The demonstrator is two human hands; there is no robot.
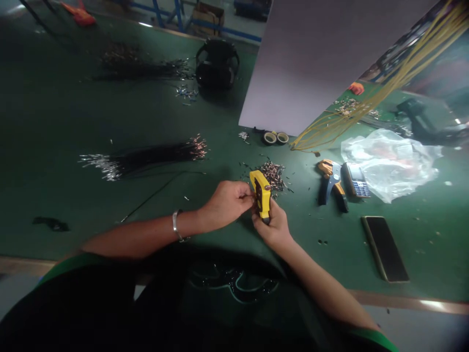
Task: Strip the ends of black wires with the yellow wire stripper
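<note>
My right hand (273,226) is wrapped round the handle of a yellow and black wire stripper (262,191), held upright above the green table. Close against its left side is my left hand (230,203), thumb and fingers pinched together; whatever they hold is too small to make out. Just beyond the tool lies a heap of short black and copper-coloured wire scraps (273,175). To the left, a bundle of black wires (150,157) rests with silvery ends on one side and copper ends on the other. A single black wire (157,194) lies nearer to me.
Orange-black pliers (332,183), a keypad phone (356,180), a smartphone (385,249) and a clear plastic bag (395,164) are at right. Tape rolls (275,138) sit below a large pale panel (315,58) beside yellow wires (395,83). A black headset (217,66) stands behind.
</note>
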